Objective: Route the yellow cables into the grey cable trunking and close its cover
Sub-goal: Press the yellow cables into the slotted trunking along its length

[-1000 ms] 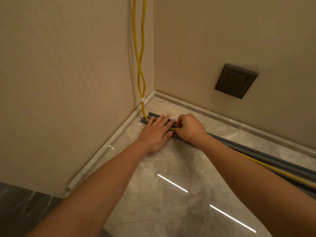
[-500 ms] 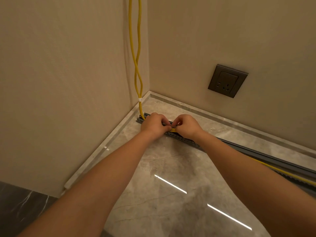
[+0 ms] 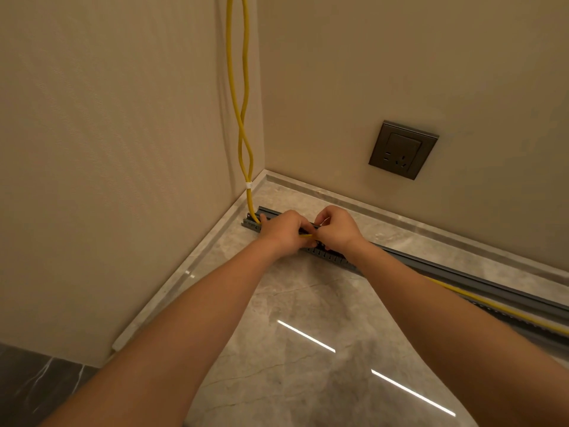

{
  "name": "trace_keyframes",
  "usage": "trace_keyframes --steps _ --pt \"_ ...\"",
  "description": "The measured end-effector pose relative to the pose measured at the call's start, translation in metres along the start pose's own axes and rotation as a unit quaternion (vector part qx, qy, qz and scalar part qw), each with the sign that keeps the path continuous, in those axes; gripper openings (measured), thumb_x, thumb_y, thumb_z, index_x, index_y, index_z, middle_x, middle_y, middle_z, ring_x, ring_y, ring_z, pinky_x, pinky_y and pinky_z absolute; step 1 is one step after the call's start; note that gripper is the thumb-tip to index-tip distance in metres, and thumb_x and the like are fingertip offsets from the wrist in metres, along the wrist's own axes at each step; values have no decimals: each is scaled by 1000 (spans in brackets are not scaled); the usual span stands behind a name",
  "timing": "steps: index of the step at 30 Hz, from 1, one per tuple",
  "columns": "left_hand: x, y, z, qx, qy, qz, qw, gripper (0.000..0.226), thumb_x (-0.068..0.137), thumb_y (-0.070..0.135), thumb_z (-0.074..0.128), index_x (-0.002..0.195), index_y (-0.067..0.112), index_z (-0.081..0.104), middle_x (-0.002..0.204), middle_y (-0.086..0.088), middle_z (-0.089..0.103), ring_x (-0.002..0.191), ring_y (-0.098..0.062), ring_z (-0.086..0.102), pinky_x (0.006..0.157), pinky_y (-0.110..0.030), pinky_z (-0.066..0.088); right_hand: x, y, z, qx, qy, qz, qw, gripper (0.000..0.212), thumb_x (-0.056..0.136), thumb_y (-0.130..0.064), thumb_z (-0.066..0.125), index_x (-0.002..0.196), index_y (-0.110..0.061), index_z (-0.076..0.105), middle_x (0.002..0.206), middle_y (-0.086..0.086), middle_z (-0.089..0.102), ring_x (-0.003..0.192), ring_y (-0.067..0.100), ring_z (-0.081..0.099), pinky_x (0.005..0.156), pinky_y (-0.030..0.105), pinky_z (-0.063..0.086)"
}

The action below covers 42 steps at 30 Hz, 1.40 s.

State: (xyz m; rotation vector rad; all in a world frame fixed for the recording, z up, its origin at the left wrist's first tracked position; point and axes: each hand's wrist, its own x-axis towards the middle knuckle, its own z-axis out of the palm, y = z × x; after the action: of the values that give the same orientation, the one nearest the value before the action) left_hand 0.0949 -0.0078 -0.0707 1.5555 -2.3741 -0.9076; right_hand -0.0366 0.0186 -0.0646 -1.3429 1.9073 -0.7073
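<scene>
Two yellow cables (image 3: 244, 124) hang down the wall corner, bound by a white tie, and bend into the left end of the grey cable trunking (image 3: 437, 271), which lies on the marble floor along the back wall. A yellow cable runs on along the trunking toward the right edge. My left hand (image 3: 284, 232) and my right hand (image 3: 337, 228) sit side by side on the trunking near its left end, fingers curled. Both pinch a short yellow cable stretch between them. The trunking under the hands is hidden.
A dark wall socket (image 3: 403, 149) sits on the back wall above the trunking. A pale stone skirting (image 3: 172, 291) lines both walls. Glossy marble floor (image 3: 308, 349) spreads in front of me, with darker tile at the bottom left.
A second ago my left hand lay flat on the trunking; its fingers have since curled onto the cable beside my right hand. Both hands stay at the same spot.
</scene>
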Motion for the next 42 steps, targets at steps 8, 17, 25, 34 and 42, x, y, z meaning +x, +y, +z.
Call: trace_keyframes --steps 8,17,25,34,42 --pt "5 2 -6 -3 4 -23 1000 9 77 39 77 86 37 77 89 12 74 101 -15 59 108 -60 24 -13 20 -28 -115 -40 -6 993 18 86 -33 61 87 -15 57 73 6 68 55 20 64 57 37 53" --pt "7 2 -8 -9 -8 -37 999 17 74 38 81 90 33 78 87 10 73 100 -18 61 110 -59 26 -31 41 -61 -124 -24 -50 991 15 81 -32 74 74 -25 63 78 1 66 72 19 61 64 36 51" --pt "-1 5 -5 -26 -64 -27 997 18 78 41 76 96 43 73 105 16 70 116 -12 55 112 -64 -9 -30 29 -44 -229 -30 -10 973 15 78 -25 73 66 -24 65 75 -1 67 74 18 62 58 29 47" --pt "-3 12 12 -1 -2 -24 1000 8 86 37 68 81 43 71 97 20 73 110 -9 60 109 -71 -7 -26 16 -14 -230 -12 -35 973 9 81 -19 66 76 -17 59 79 6 61 77 26 59 60 30 42" --pt "-5 28 5 44 -22 -93 994 9 86 41 67 84 38 76 100 15 73 116 -21 55 111 -70 3 -33 23 -20 -241 -28 -63 968 14 76 -23 66 86 -20 58 90 4 63 80 24 59 60 32 46"
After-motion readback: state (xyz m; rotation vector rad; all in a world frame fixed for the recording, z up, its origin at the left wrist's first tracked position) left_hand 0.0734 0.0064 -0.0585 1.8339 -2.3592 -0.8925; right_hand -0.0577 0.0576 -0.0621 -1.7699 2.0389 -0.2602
